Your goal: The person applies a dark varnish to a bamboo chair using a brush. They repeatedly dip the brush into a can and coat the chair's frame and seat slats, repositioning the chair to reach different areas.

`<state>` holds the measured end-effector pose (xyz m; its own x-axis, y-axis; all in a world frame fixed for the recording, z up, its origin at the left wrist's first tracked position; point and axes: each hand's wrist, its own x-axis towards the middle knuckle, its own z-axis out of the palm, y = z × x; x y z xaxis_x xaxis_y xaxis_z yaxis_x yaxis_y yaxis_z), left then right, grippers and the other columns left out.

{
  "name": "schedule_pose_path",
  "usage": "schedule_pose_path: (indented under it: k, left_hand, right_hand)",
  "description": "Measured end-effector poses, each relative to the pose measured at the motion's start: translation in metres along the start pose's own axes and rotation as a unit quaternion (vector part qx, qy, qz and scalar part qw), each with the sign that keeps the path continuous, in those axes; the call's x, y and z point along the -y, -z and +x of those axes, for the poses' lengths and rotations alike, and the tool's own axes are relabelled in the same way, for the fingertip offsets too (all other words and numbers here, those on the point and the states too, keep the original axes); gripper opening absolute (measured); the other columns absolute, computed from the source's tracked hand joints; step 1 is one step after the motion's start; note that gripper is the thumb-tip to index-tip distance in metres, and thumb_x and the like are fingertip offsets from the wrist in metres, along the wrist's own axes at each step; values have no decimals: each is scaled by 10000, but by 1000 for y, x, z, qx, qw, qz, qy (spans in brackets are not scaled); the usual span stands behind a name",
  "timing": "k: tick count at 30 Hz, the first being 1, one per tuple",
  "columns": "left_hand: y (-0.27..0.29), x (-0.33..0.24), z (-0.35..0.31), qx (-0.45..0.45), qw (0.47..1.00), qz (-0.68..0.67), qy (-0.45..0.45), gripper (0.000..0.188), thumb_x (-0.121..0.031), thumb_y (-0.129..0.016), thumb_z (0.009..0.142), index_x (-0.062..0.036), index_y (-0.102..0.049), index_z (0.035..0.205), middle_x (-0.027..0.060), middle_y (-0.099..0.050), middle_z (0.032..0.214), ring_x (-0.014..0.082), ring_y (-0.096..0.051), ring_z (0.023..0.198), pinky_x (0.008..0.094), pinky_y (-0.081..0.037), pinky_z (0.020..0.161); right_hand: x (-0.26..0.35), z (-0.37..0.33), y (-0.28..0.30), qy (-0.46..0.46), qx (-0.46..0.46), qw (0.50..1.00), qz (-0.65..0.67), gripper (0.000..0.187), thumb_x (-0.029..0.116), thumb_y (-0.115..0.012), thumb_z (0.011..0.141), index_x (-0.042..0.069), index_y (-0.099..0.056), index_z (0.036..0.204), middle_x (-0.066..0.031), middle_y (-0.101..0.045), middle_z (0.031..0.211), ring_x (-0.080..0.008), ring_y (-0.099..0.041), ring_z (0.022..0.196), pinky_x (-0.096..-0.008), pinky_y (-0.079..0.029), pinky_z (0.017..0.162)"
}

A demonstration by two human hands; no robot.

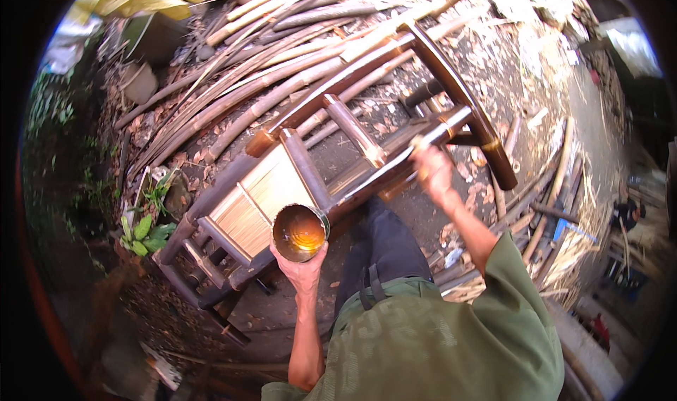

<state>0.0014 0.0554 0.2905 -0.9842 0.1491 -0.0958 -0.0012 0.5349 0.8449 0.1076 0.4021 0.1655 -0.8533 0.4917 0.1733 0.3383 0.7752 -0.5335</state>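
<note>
A bamboo furniture frame (307, 167) is on the ground (591, 130), before the person (437, 337). In the left hand (302, 268) is a can (288, 226) with liquid (309, 239) inside, at the near edge of the slat panel (271, 182). Long poles (282, 77) lie behind the frame; the leafy plant (144, 237) is beyond its left end.

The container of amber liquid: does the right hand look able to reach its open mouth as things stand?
Probably yes: the left hand holds the container with its mouth uncovered, and nothing visible blocks the right hand.
</note>
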Motion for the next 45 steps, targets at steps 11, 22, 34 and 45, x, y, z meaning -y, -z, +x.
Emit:
schedule_pose_path:
  k: [11,22,34,45]
  left_hand:
    - [20,19,-35,-111,993,0,39,1013,-217,-913,609,6,-339,1413,183,-500,1333,299,-512,1221,415,-395,1060]
    - [12,16,-21,-132,989,-32,61,1047,-233,-919,608,11,-311,1424,208,-495,1333,335,-512,1219,438,-387,1057]
    - [20,24,-3,-79,996,5,50,1048,-228,-922,595,13,-323,1421,203,-498,1340,322,-517,1218,427,-396,1051]
    - [-3,12,19,-19,999,30,25,1074,-232,-926,586,19,-310,1429,205,-475,1363,334,-499,1239,437,-375,1075]
  right_hand:
    - [76,238,-139,439,275,849,-101,215,116,-532,878,152,-659,1047,-98,-666,1046,-268,-656,945,-351,-551,799]
    - [51,199,-87,355,464,811,37,154,144,-558,876,154,-682,966,-79,-692,935,-297,-671,872,-403,-550,754]
    - [34,186,-124,-467,-42,646,602,118,62,-672,879,117,-644,978,-6,-625,952,-142,-609,888,-321,-556,729]
    - [20,189,-105,1,-45,927,372,200,21,-676,884,76,-707,1074,-39,-697,1064,-110,-646,924,-241,-527,814]
